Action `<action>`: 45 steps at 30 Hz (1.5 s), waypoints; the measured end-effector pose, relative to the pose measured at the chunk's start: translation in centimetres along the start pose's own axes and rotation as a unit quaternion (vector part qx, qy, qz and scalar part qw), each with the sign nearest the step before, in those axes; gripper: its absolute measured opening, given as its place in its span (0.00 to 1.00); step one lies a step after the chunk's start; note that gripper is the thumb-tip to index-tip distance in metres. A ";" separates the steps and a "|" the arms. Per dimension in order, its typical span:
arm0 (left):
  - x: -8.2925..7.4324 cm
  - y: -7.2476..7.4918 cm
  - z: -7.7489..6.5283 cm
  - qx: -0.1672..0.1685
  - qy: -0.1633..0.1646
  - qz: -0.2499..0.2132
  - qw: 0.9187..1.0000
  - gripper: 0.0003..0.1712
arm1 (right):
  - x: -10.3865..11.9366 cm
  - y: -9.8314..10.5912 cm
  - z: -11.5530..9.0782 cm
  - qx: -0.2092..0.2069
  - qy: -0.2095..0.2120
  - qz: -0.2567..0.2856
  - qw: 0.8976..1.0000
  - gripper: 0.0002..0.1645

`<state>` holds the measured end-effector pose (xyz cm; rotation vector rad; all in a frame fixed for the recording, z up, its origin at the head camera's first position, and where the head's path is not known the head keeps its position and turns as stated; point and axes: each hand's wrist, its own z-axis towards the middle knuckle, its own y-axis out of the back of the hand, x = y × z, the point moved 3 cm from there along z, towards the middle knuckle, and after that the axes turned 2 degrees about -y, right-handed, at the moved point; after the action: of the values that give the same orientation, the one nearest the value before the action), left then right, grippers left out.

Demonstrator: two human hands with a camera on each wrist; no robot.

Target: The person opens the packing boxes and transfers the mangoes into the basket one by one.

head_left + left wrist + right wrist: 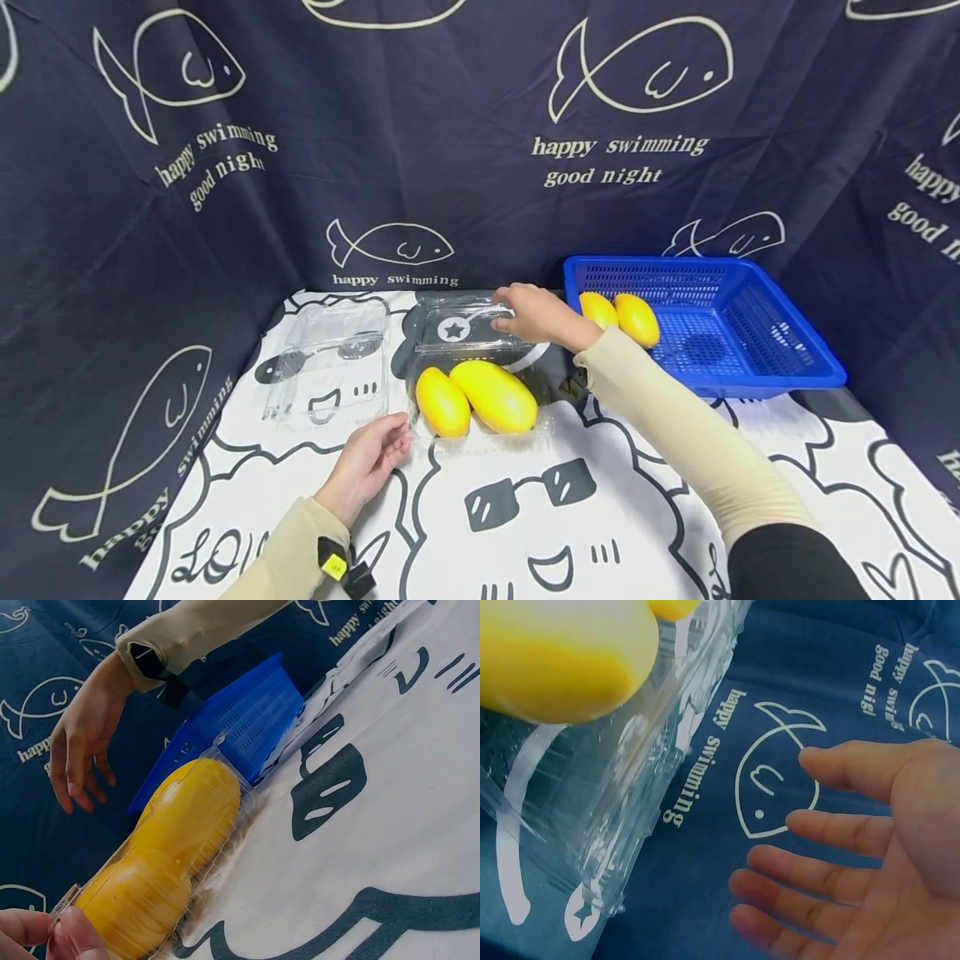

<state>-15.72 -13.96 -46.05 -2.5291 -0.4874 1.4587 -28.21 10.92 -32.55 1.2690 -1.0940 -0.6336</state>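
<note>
Two yellow mangoes (pixel 495 398) lie side by side in the near half of a clear plastic clamshell box (pixel 540 433), its lid (pixel 480 312) folded back behind them. My left hand (pixel 367 462) is at the box's front left corner; in the left wrist view its thumb (pixel 79 934) and a finger pinch the rim there. Over the right part of the raised lid, my right hand (pixel 543 312) holds nothing. Its fingers are spread and apart from the plastic in the right wrist view, with the palm (pixel 930 825) turned toward the box.
A blue basket (pixel 780 379) with two more mangoes (pixel 636 321) stands at the back right, close beside my right forearm. Another clear clamshell box (pixel 367 404) lies opened out to the left. A dark fish-print curtain (pixel 480 150) rises behind the table.
</note>
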 end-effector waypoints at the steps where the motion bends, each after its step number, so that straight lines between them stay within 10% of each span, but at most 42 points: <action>1: 0.0 0.0 0.0 0.000 0.000 0.000 1.000 0.17 | 0.1 -0.1 -0.1 0.002 0.003 -0.002 1.000 0.26; 29: 0.4 0.1 0.3 -0.007 0.004 0.006 1.000 0.19 | 1.8 -3.0 -2.3 0.053 0.036 -0.036 0.997 0.29; 45: 0.1 -0.1 0.4 -0.005 0.009 0.000 1.000 0.19 | 1.7 -4.8 -2.7 0.125 -0.019 -0.041 0.991 0.38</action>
<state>-16.04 -13.81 -46.35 -2.5482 -0.4927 1.4372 -24.28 9.49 -36.43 1.5284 -1.1853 -0.5969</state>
